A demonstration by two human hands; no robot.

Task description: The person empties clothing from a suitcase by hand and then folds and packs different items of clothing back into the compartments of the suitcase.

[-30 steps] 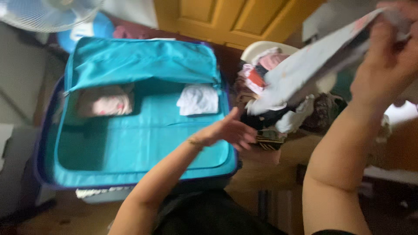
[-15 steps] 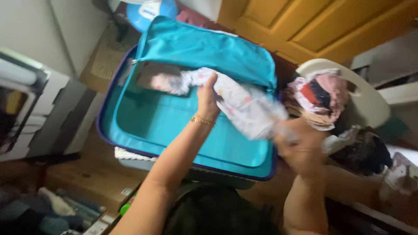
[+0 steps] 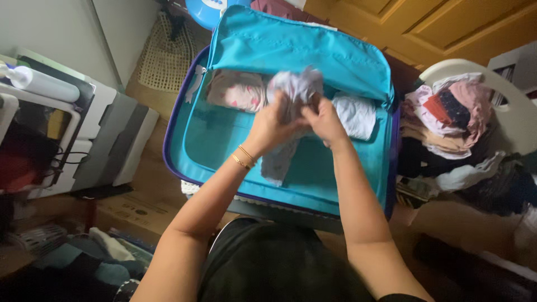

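Observation:
An open suitcase [image 3: 215,134] with a teal lining lies in front of me. Over its middle, my left hand [image 3: 271,126] and my right hand [image 3: 321,120] both grip a pale grey patterned garment [image 3: 288,95], bunched at the top with one end hanging down to the lining. Behind my hands, a folded pink-and-white garment [image 3: 235,89] lies at the suitcase's back left and a folded white garment [image 3: 353,114] at its back right. The raised teal flap [image 3: 302,45] stands behind them.
A white chair [image 3: 503,95] piled with mixed clothes [image 3: 447,117] stands right of the suitcase. A grey-and-white box-shaped unit [image 3: 112,134] and a white rack are at the left. A cardboard box [image 3: 131,210] and more clothes lie on the wooden floor near left. A wooden door is behind.
The garment was stretched between my hands over the suitcase; now both hands have come together and bunched it up. The view has shifted right.

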